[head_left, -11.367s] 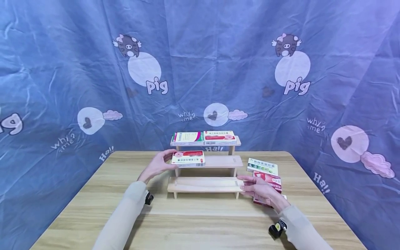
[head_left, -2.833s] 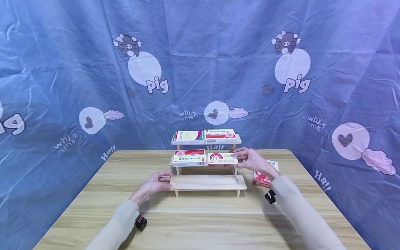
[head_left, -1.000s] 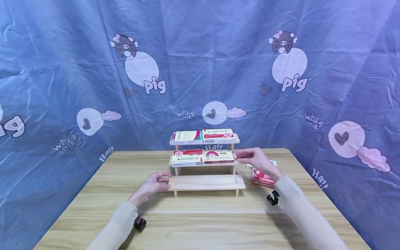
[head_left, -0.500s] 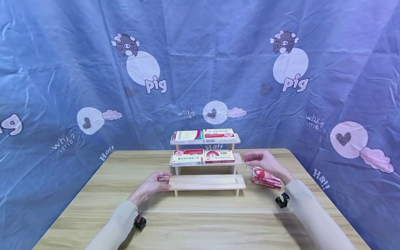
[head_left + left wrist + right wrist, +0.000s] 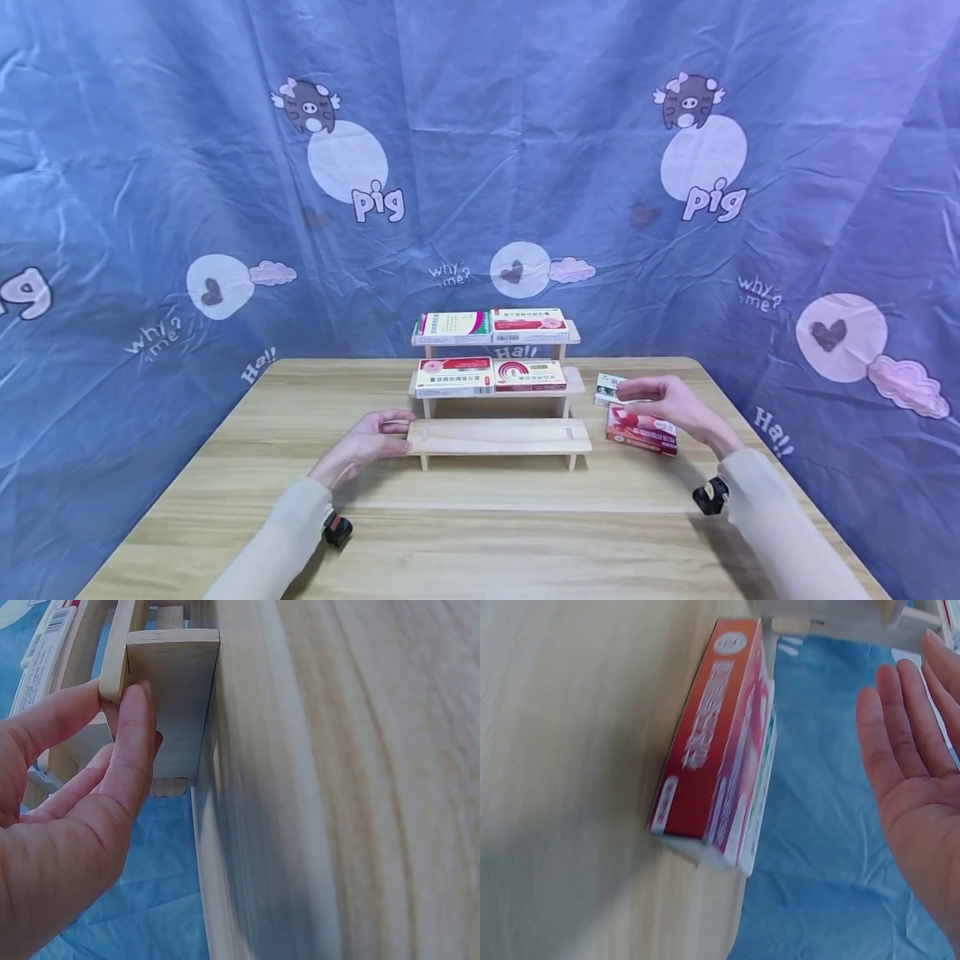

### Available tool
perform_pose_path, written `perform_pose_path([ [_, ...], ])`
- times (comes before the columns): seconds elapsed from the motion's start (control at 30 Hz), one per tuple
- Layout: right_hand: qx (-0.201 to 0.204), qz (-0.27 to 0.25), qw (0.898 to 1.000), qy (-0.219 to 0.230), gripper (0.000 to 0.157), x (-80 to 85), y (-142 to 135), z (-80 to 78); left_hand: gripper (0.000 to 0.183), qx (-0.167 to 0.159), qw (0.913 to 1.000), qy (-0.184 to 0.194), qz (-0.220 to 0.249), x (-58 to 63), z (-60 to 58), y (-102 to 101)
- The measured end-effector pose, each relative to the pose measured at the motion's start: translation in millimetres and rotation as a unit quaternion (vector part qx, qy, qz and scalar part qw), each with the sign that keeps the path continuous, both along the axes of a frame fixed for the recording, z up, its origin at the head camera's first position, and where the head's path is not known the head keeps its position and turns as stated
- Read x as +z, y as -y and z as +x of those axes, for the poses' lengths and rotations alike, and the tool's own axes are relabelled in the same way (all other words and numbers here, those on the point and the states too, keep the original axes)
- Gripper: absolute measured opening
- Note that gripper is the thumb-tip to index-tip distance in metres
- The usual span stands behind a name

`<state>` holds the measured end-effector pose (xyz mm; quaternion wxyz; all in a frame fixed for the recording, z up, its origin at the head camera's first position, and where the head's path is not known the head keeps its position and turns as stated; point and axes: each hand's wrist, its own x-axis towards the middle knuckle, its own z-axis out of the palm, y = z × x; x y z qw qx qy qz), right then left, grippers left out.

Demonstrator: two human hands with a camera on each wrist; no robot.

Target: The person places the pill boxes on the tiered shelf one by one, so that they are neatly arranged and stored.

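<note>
My left hand [image 5: 365,446] pinches the left end of the lowest step of a three-tier wooden display stand [image 5: 498,435]. In the left wrist view the thumb and fingers lie on either side of that board's edge [image 5: 114,660]. My right hand [image 5: 678,408] holds nothing, its fingers loosely extended above a red medicine box [image 5: 641,432] and partly covering a white and green medicine box [image 5: 607,388]. From the right wrist, the red box [image 5: 705,727] stands beside the hand, apart from the fingers [image 5: 900,742].
On the top tier lie a white-green medicine box [image 5: 453,327] and a red-white one [image 5: 529,325]. The middle tier bears a red-white box [image 5: 454,377] and a box with red arcs [image 5: 529,375]. A blue printed curtain [image 5: 480,167] hangs behind the wooden table [image 5: 480,550].
The box with red arcs was set on the middle tier and let go. My right hand then moved right and down over the remaining boxes. The left hand stays on the lowest step.
</note>
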<state>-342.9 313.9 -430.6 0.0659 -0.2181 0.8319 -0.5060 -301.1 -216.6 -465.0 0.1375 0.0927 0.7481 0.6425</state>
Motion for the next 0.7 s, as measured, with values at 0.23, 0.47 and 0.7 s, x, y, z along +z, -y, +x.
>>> perform_pose_path([
  [0.23,-0.034,0.056,0.997,-0.031,0.048,-7.1,-17,6.6,0.064,0.006,1.0,0.005,0.001,-0.8,-0.8,0],
  [0.47,-0.064,0.121,0.99,-0.041,0.05,-16.2,-33,15.6,0.066,0.015,0.9998,0.01,-0.007,-2.1,-1.4,0],
  [0.7,-0.06,0.118,0.99,-0.043,0.054,-27.5,-47,18.9,0.065,0.019,0.9997,0.009,-0.014,-0.3,-1.8,-2],
])
